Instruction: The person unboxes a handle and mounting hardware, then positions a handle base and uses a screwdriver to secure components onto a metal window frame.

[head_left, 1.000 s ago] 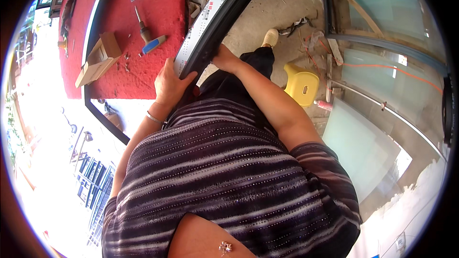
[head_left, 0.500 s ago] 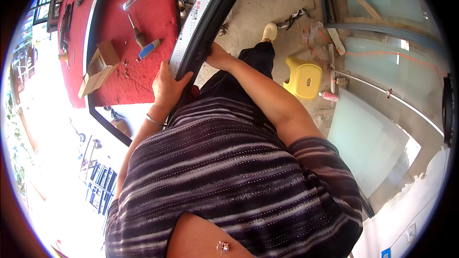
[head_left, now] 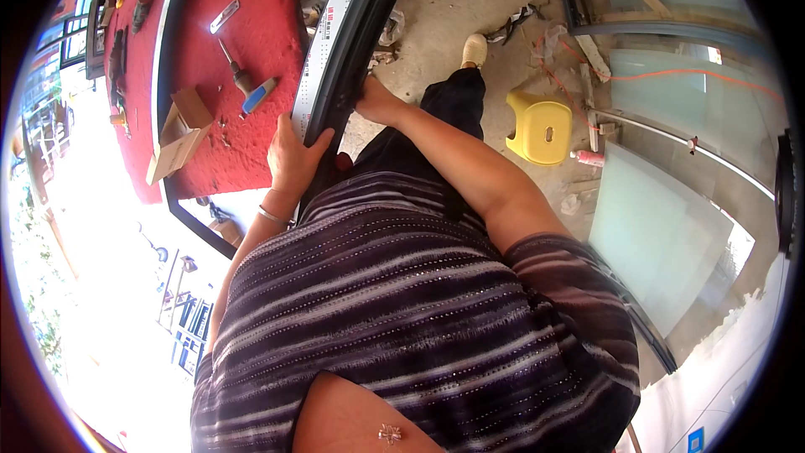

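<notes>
A long black frame bar (head_left: 362, 50) with a white printed film strip along one side slants away from my body, along the right edge of the red-covered workbench (head_left: 272, 29). My left hand (head_left: 292, 153) is wrapped round the near end of the bar, thumb across its black face and fingers by the white strip. On the bar's right side, my right hand (head_left: 381, 103) is closed against it; the bar hides its fingertips. On the bench left of the bar lie a screwdriver (head_left: 240, 77), a blue and grey piece (head_left: 258, 96) against its handle, and a small metal plate (head_left: 224, 17).
An open cardboard box (head_left: 181, 138) sits near the bench's front corner. A yellow stool (head_left: 538, 128) stands on the floor to the right. Glass panes (head_left: 658, 235) lean along the right side, with an orange cord (head_left: 671, 73) across them. Scraps lie on the floor.
The whole view has turned slightly, so the far end of the bar and the bench tools appear further left. Both hands keep the same hold on the bar.
</notes>
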### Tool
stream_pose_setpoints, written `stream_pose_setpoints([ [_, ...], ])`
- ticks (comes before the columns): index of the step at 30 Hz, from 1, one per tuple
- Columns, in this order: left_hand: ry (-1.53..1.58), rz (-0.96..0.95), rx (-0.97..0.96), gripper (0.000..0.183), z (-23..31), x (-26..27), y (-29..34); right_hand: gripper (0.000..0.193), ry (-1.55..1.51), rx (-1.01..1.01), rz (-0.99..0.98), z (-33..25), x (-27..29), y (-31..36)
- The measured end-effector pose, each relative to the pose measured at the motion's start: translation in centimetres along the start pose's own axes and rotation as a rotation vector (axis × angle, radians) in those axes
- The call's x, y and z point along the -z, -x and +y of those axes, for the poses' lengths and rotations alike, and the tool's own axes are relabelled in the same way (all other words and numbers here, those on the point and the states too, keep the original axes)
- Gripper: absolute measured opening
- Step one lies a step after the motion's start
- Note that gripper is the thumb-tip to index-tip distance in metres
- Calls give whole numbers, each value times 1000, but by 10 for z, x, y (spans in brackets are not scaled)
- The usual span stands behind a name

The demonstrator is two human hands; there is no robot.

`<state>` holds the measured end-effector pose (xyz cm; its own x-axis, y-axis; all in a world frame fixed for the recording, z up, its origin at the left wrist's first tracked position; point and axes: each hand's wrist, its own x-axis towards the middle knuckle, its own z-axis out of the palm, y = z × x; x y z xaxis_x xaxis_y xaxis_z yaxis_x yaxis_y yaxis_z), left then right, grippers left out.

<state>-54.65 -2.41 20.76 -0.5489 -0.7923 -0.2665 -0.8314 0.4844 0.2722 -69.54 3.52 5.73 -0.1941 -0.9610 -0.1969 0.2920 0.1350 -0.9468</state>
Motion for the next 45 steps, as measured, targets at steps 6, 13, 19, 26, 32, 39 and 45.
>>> stream_pose_setpoints([
  [6,3,12,-9,76,-1,-2,-1,35,-50,36,6,1,0,0],
  [13,23,73,-47,64,3,-2,1,34,36,19,-11,-13,4,5],
  [19,13,57,-37,64,-2,-4,1,47,-34,43,-45,-5,7,-2],
  [26,29,46,-28,64,1,-2,1,39,-51,-19,-52,15,9,-2],
  [32,21,59,-54,62,-3,-2,0,32,-123,47,-21,45,21,7],
  [39,27,-13,12,62,0,1,-2,32,-40,-70,-96,43,11,-10],
  [45,-6,-45,30,65,3,0,0,30,-103,-51,10,45,29,14],
])
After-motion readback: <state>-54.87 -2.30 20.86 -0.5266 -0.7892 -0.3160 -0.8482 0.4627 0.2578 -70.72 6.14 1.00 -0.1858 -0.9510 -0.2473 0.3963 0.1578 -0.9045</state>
